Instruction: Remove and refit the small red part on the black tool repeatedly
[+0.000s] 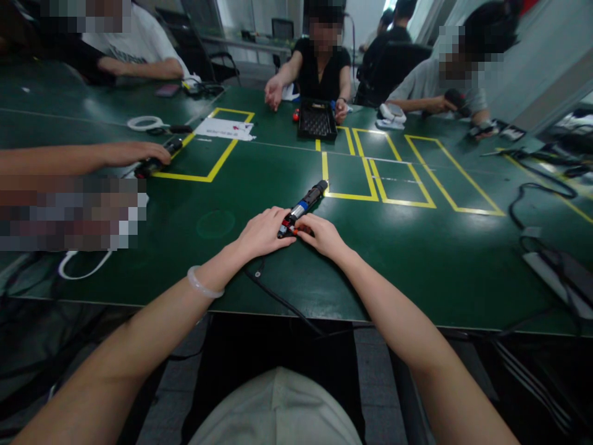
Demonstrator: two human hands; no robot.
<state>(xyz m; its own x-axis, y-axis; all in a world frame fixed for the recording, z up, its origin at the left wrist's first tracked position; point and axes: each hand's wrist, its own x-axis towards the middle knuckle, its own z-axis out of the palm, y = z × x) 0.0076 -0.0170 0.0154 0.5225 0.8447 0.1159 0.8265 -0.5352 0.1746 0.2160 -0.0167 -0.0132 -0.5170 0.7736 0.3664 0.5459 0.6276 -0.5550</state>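
Note:
A slim black handheld device [311, 196] with a silver and blue middle section lies slantwise on the green table. Its far end points away from me to the right. My left hand [264, 233] holds the near end from the left, its fingers along the device and the thumb in front. My right hand [327, 235] is closed in a pinch at the same end, on a small orange-red part [293, 230]. What lies under my fingers is partly hidden. A black cable [282, 300] runs from near my left hand over the table's front edge.
Yellow tape rectangles [349, 198] mark the table. Across from me, a person has hands beside a black tray [317, 120]. A co-worker's hand at left rests on a dark device [151, 165]. A white sheet [225, 128] lies nearby. Cables [514, 210] lie at right.

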